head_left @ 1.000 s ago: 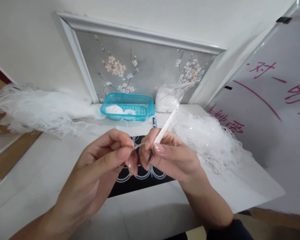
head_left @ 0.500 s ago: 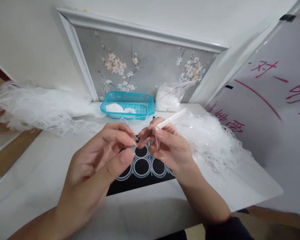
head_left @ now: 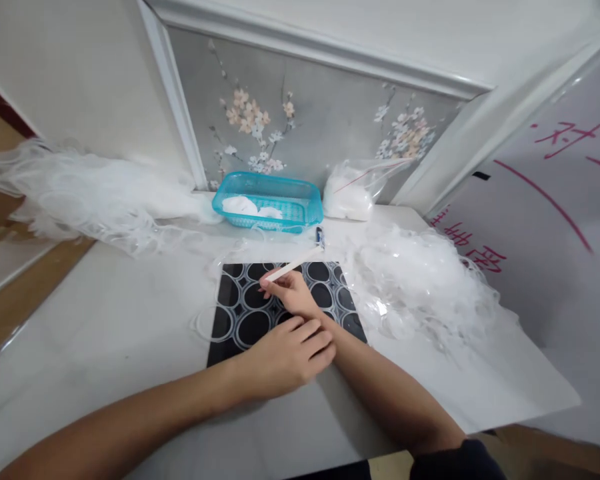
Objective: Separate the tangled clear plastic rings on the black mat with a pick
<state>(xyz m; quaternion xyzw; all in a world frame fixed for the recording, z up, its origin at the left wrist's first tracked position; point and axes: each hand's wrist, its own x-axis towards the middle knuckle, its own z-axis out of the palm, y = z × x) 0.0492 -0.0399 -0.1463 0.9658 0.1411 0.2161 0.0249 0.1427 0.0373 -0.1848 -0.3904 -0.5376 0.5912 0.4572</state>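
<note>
My right hand [head_left: 293, 292] is over the black mat [head_left: 217, 353] printed with pale rings, and holds a thin white stick [head_left: 296, 263] that slants up to the right. Nearer to me, my left hand [head_left: 287, 353] lies palm down across my right wrist, its fingers bent and slightly apart, with nothing seen in it. A thin clear ring [head_left: 200, 328] sits at the left edge of the mat.
A blue basket [head_left: 307, 217] with white pieces stands at the back, beside a clear bag [head_left: 350, 197] of white material. Translucent rings are heaped at left [head_left: 100, 193] and right [head_left: 415, 280]. A whiteboard [head_left: 545, 320] stands at the right.
My hands were raised close together in front of the camera. My right hand has gone down and away over the mat with the stick, and my left hand has moved right onto my right wrist.
</note>
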